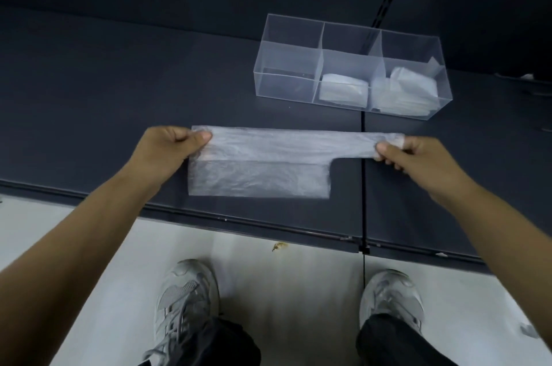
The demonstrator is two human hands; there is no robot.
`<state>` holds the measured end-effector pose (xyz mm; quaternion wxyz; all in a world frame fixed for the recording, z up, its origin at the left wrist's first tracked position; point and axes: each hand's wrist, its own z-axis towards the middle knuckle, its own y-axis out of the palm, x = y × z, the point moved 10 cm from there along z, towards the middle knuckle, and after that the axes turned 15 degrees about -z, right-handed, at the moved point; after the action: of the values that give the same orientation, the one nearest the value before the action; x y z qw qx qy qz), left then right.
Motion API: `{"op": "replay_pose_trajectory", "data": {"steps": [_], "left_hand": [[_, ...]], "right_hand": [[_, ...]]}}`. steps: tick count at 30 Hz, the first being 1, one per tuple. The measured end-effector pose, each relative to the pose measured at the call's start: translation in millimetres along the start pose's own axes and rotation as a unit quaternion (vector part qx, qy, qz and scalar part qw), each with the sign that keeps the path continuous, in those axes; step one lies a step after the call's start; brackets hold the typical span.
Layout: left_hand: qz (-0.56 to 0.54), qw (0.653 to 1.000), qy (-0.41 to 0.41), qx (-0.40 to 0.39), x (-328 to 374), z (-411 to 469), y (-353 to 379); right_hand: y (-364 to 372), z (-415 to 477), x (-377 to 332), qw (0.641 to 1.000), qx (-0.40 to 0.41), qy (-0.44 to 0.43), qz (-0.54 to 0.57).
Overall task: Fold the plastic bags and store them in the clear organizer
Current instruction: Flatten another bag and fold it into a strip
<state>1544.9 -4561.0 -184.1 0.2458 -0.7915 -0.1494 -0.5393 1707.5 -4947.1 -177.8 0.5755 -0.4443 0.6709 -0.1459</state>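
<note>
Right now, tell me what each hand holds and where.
One translucent plastic bag: left hand pinches its left upper corner, right hand pinches the handle strip's end.

My feed is dim over the dark table [89,81], brighter on the pale floor [283,276] — shadows soft. The clear organizer [283,87] catches a milky sheen; the wide lens bows the table's edge and the shoes [186,300] smear.
</note>
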Motion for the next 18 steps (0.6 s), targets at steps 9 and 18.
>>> {"op": "replay_pose_trajectory", "data": {"steps": [9, 18], "left_hand": [[0.281, 0.899, 0.313, 0.118, 52.4, -40.6, 37.3], [0.479, 0.818, 0.283, -0.146, -13.7, -53.0, 111.8]], "right_hand": [[2.8, 21.0, 0.4, 0.986, 0.090, 0.035, -0.135], [118.0, -47.1, -149.4, 0.893, 0.049, -0.324, -0.308]]}}
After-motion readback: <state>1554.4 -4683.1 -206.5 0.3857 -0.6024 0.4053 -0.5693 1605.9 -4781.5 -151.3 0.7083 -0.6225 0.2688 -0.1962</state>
